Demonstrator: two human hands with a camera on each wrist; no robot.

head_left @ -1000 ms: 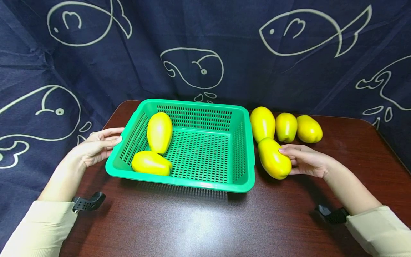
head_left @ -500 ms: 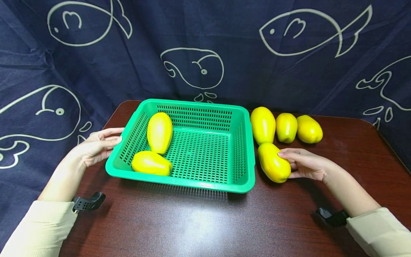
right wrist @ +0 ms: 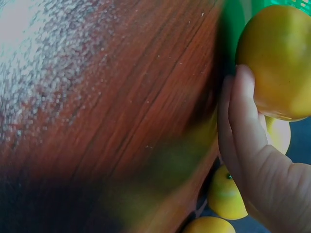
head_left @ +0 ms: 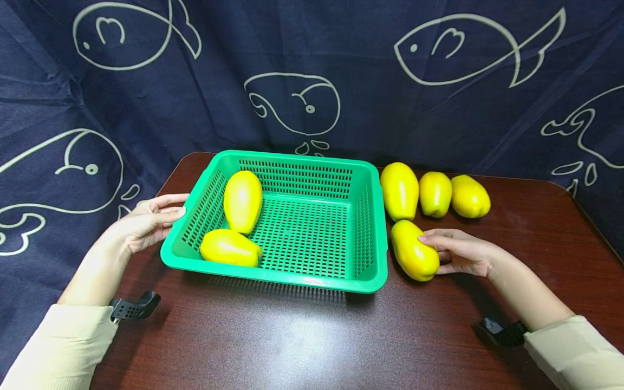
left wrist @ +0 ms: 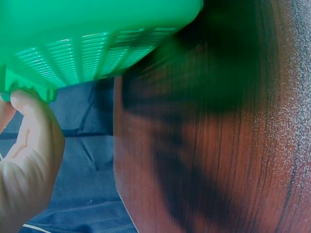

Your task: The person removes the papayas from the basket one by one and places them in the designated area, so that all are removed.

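Hands half-curled: left (head_left: 148,223) on basket rim (head_left: 292,278), right (head_left: 458,252) round fruit (head_left: 410,252).

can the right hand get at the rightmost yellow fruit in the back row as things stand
Probably yes, once free: the right hand grips another yellow fruit and would likely have to let go of it. In the head view, nothing stands between that hand and the rightmost fruit.

The basket (head_left: 302,279) is smooth plastic, the fruits (head_left: 413,253) glossy — the table (head_left: 219,336) shiny wood-grain, the backdrop (head_left: 361,43) matt cloth.
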